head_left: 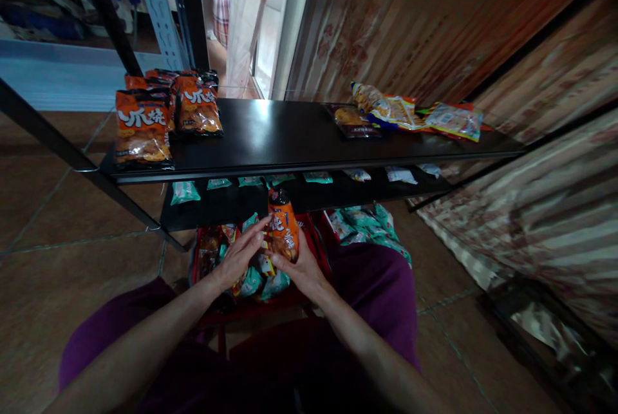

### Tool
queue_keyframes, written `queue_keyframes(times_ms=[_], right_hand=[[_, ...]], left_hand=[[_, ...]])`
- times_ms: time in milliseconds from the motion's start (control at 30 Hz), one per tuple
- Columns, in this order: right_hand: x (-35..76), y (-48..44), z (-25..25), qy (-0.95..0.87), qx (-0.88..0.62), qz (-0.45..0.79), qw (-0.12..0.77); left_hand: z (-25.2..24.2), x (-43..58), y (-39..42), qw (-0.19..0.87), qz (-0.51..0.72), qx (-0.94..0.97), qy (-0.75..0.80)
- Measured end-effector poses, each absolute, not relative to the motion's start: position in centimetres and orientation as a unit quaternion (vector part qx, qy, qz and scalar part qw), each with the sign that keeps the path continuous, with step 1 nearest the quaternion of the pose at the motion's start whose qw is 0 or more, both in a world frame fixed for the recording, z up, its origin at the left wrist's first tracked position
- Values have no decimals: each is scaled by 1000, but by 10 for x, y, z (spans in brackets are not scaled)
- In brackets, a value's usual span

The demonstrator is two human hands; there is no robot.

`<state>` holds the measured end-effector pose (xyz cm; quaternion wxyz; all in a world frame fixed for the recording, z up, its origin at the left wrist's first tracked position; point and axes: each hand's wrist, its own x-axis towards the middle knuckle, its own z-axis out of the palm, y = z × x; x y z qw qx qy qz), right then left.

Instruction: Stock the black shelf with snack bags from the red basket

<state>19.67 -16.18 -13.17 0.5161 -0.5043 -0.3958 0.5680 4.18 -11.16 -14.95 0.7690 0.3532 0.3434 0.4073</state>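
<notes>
An orange and black snack bag (pixel 284 227) is upright in front of me, below the upper shelf's front edge. My right hand (pixel 300 267) grips its lower right side, thumb in front. On its left, my left hand (pixel 244 253) has its fingers stretched out, their tips at the bag's edge. Beneath both hands a red container (pixel 196 259) holds several packets, among them teal bags (pixel 252 282) and a yellow and red one (pixel 267 264). Similar orange snack bags (pixel 143 127) stand grouped at the left end of the black upper shelf (pixel 270 134).
On the upper shelf's right lie a dark brown bag (pixel 355 123), a yellow and blue bag (pixel 393 111) and a multicoloured bag (pixel 454 121). Small packets (pixel 186 192) line the lower shelf (pixel 232 207). Teal bags (pixel 371 224) are piled right of the container. A black post (pixel 53 127) rises at left.
</notes>
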Motion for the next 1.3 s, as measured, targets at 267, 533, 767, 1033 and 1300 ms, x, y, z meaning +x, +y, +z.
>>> queue_keyframes(times_ms=[267, 533, 767, 1033, 1300], right_hand=[[220, -166, -140, -212, -508, 674, 493], [220, -169, -148, -197, -447, 760, 429], [209, -177, -161, -183, -455, 759, 427], [207, -180, -180, -199, -494, 738, 413], [210, -180, -180, -279, -509, 730, 362]], left_hand=[[-152, 41, -89, 668, 481, 352, 447], [-150, 40, -80, 799, 430, 211, 364], [-153, 45, -78, 756, 471, 171, 422], [-153, 49, -81, 722, 513, 150, 440], [-157, 52, -82, 698, 531, 134, 461]])
